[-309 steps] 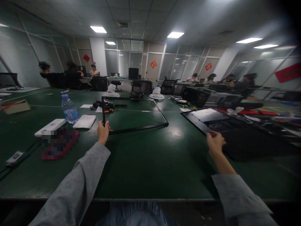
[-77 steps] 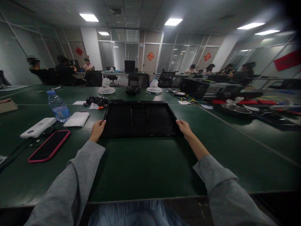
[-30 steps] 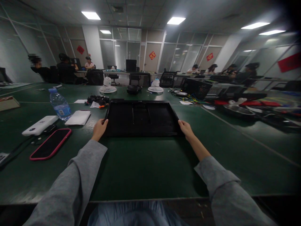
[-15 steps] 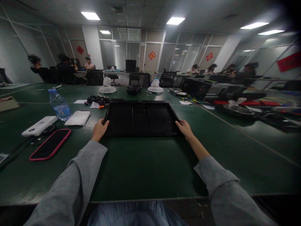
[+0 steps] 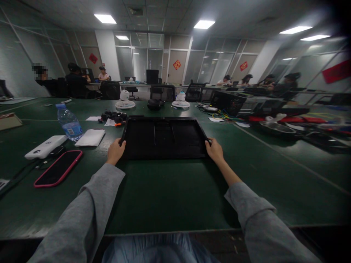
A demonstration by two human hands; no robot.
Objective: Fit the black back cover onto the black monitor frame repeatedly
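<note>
A black rectangular tray-like panel (image 5: 137, 137) with a raised rim and two thin lines across its middle rests on the green table (image 5: 175, 197) before me. Its left edge is gripped by my left hand (image 5: 115, 150), thumb on top and fingers curled under the rim. On the opposite side my right hand (image 5: 215, 149) clasps the right edge in the same way, thumb over the rim. The fingertips beneath are hidden. Both forearms, in grey sleeves, reach forward over the table.
To the left are a water bottle (image 5: 69, 122), a white notepad (image 5: 90, 137), a white power bank (image 5: 46, 147) and a pink-edged phone (image 5: 59, 168). Two small fans (image 5: 125, 100) stand behind the panel. A pan (image 5: 277, 128) and cables (image 5: 226, 116) lie right. People sit farther back.
My right hand has shifted very slightly on the right rim. The panel stays where it was, and my left hand still grips it.
</note>
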